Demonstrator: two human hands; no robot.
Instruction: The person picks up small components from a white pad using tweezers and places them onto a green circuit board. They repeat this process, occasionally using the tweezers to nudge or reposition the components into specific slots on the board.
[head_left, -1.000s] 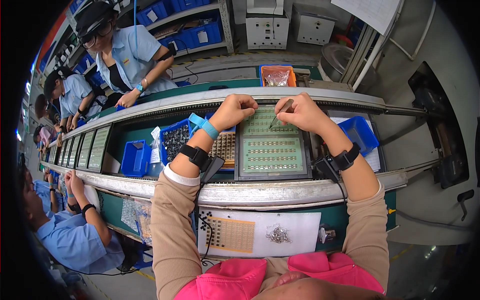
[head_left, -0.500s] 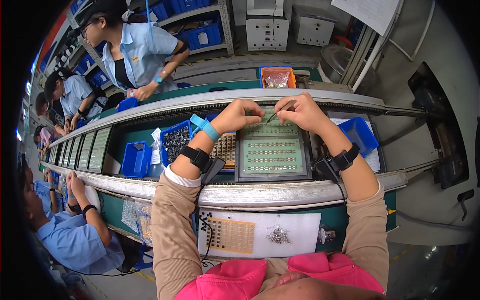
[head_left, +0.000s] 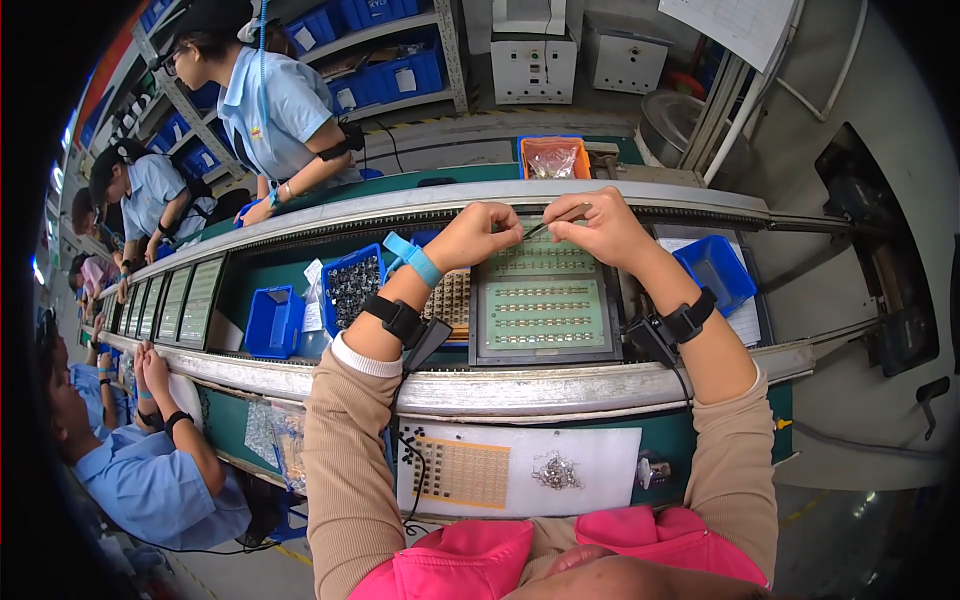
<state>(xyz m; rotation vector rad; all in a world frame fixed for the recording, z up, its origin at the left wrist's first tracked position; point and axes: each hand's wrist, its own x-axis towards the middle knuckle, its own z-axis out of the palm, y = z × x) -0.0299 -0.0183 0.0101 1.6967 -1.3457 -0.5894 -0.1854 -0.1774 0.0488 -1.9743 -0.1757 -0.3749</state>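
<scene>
A green circuit board panel (head_left: 540, 305) with rows of small parts lies in a dark tray on the conveyor in front of me. My right hand (head_left: 598, 228) pinches thin metal tweezers (head_left: 557, 219) over the panel's far edge. My left hand (head_left: 482, 233) is closed next to the tweezer tip, fingertips pinched as if on a tiny part that I cannot make out. Both wrists carry black bands; the left one also has a blue strap (head_left: 413, 260).
A blue bin of small dark parts (head_left: 352, 288), an empty blue bin (head_left: 270, 322) and a tan parts sheet (head_left: 451, 299) lie left of the panel. Another blue bin (head_left: 716, 270) stands right. An orange bin (head_left: 553, 157) is beyond. Co-workers sit along the line at left.
Both hands have shifted slightly toward the far edge of the panel, staying close together. The co-worker across the belt has moved their arms.
</scene>
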